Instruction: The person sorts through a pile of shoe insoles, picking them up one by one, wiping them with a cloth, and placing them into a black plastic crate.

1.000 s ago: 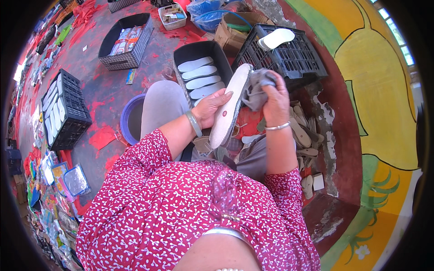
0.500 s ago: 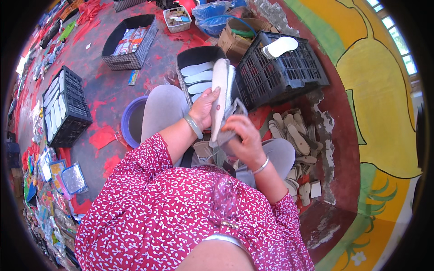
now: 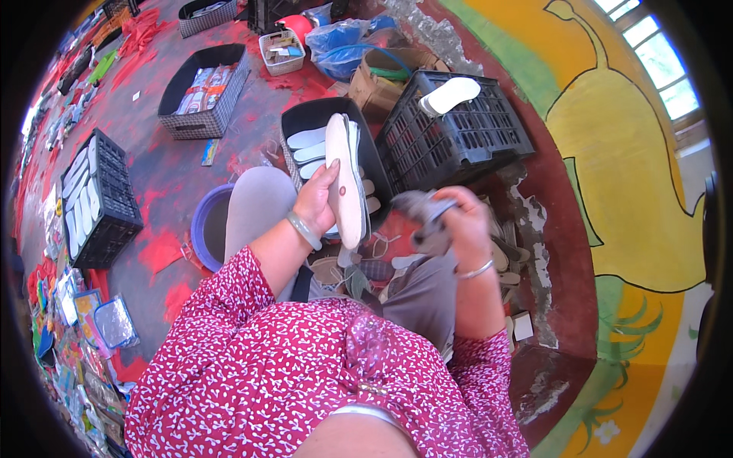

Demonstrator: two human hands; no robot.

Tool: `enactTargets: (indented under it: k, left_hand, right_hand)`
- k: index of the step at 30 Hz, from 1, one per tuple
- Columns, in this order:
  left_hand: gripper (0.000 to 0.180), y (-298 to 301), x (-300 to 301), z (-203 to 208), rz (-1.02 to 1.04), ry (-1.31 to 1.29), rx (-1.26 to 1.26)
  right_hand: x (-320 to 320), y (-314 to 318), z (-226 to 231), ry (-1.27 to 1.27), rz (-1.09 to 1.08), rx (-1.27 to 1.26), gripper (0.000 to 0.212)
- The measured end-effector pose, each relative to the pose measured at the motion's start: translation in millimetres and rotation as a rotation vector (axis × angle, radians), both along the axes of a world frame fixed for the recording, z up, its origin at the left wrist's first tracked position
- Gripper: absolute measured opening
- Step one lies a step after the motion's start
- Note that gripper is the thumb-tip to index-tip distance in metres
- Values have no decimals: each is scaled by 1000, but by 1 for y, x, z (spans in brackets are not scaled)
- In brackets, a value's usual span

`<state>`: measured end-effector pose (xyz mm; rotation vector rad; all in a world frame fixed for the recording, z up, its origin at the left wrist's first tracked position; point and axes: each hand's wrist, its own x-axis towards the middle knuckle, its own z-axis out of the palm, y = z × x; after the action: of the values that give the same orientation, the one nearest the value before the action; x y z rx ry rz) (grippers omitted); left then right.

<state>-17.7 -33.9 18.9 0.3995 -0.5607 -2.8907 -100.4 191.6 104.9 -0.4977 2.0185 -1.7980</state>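
My left hand (image 3: 315,204) is closed around the lower half of a small stack of shoe insoles (image 3: 347,187). The front insole is cream with a small reddish round mark, and the stack stands nearly upright. My right hand (image 3: 467,227), smeared by motion, grips a crumpled grey cloth (image 3: 426,217) to the right of the stack, apart from it. Just beyond the left hand stands a dark-lined basket (image 3: 299,122) with more pale insoles in it. Grey-trousered knees flank the work, and several loose insoles and shoe-like pieces lie on the floor between and beside them.
A black plastic crate (image 3: 458,130) at the right has a white insole (image 3: 450,95) on top. Another black crate (image 3: 114,221) at the left holds insoles. A purple-rimmed basin (image 3: 200,237) sits by my left knee. A patterned basket (image 3: 221,114) with packets stands farther back. A painted wall (image 3: 626,175) bounds the right.
My right hand has swung right with the grey cloth, away from the insoles it was touching. My left hand still holds the stack, now slightly lower and left in the picture.
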Motion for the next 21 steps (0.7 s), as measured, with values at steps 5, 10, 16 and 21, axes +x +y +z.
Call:
enactTargets:
  k: [5,10,16,21]
  left_hand:
    - [21,11,-5,-4,-40,-19,-170]
    - [25,11,-9,-14,-76,7,-252]
    - [25,9,-3,-14,-204,-59,-252]
    - [22,11,3,-12,-460,-24,-149]
  right_hand:
    - [-122,12,30,113,-267,-272,28]
    - [-142,-9,29,449,-428,2,46]
    - [-26,-41,3,1170,198,412,45]
    - [15,-41,-32,1252,384,496,40]
